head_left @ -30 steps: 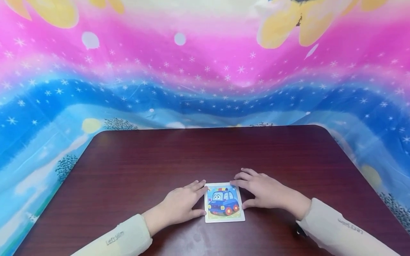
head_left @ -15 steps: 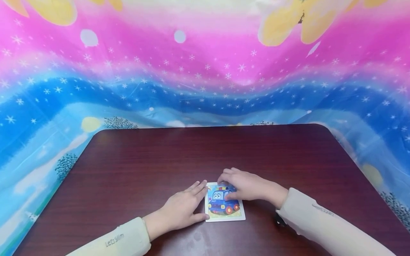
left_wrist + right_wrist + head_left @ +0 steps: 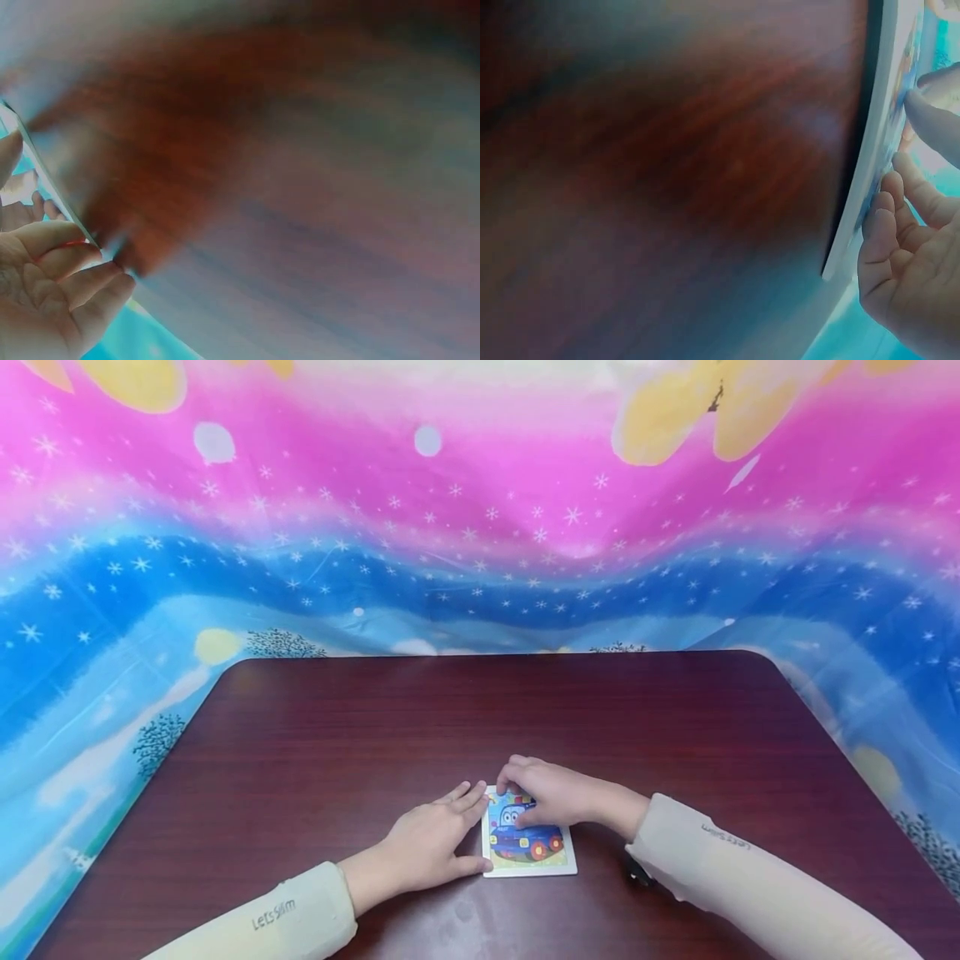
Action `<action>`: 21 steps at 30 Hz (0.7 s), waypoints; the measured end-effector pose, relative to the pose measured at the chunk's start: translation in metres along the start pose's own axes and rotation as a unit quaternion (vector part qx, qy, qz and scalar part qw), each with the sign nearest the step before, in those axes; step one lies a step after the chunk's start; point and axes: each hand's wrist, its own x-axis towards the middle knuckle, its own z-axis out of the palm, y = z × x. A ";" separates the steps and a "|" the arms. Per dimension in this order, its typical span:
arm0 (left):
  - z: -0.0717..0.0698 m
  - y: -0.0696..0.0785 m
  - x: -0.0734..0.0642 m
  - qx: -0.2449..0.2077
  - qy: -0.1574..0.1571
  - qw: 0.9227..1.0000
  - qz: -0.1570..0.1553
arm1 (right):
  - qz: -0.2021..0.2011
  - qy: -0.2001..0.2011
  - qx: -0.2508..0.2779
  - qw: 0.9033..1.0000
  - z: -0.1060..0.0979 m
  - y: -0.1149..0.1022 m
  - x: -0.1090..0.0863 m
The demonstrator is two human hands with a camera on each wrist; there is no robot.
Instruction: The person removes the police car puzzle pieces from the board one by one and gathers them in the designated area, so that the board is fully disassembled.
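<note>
Lower centre of frame: left hand [image 3: 427, 843], fingers straight, thumb apart, tips at left border of framed car picture [image 3: 529, 850]. Picture flat on desk [image 3: 337, 718], near-square, long axis unclear; printed car's nose points left. Right hand [image 3: 558, 793] over upper part, fingers bent; cannot tell whether pinching.

The left hand [image 3: 49, 300] has its fingers extended at one corner of a thin board [image 3: 51, 178], seen nearly edge-on; part of the right hand [image 3: 18, 216] shows beyond; the reddish-brown surface [image 3: 300, 232] is blurred; turquoise backdrop [image 3: 139, 337] fills the area past the surface's edge.
</note>
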 end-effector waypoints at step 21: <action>-0.002 0.000 0.003 -0.047 0.011 0.998 -0.027 | 0.019 -0.002 0.015 1.000 0.002 -0.009 0.002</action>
